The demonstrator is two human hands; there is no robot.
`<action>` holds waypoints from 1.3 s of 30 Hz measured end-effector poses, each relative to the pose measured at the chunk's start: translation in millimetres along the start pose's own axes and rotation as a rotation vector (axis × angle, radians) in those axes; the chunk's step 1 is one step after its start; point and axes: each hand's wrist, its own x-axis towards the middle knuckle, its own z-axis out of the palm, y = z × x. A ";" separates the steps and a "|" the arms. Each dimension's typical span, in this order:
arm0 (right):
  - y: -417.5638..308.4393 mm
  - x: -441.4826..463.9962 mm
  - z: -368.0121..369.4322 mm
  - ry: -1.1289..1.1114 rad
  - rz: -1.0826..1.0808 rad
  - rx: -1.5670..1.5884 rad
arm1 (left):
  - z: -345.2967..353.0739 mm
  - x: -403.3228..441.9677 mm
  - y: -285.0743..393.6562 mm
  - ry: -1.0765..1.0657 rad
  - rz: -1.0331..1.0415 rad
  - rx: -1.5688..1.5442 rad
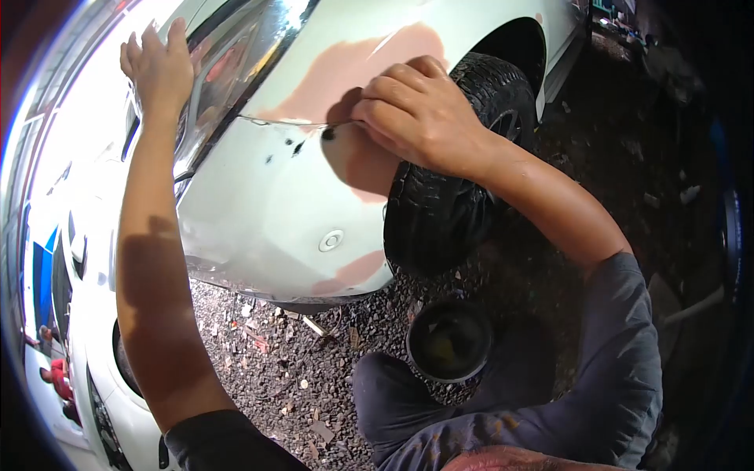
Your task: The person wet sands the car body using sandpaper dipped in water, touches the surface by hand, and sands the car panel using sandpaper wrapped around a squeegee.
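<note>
A white car body (pixel 259 200) with pinkish patches fills the middle of the view. My right hand (pixel 420 114) is closed, its curled fingertips against the pink patch (pixel 345 71) by the wheel arch. Whatever it may hold is hidden under the fingers. Just left of it, a thin panel seam (pixel 294 122) runs past several small black spots (pixel 297 147). My left hand (pixel 159 67) has its fingers apart and holds nothing, up beside the glossy car lamp (pixel 247 51); whether it leans on the body there is hard to tell in the glare.
The tyre (pixel 430 204) stands close below my right wrist. Between my knees, a black bucket (pixel 412 357) on the gravel (pixel 275 377) has something yellowish inside. Another white car (pixel 102 337) stands at left, with a person in red (pixel 59 378) farther off.
</note>
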 end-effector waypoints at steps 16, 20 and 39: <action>-17.1 35.8 18.9 0.003 -0.058 -0.046 | -22.3 -14.0 26.6 -0.193 -0.038 0.096; -11.9 25.4 12.5 -0.030 -0.046 -0.020 | -10.8 -12.6 17.6 -0.219 -0.061 0.107; -122.4 -198.9 -32.9 -0.173 0.696 0.094 | -15.1 -6.6 18.7 0.138 0.129 0.067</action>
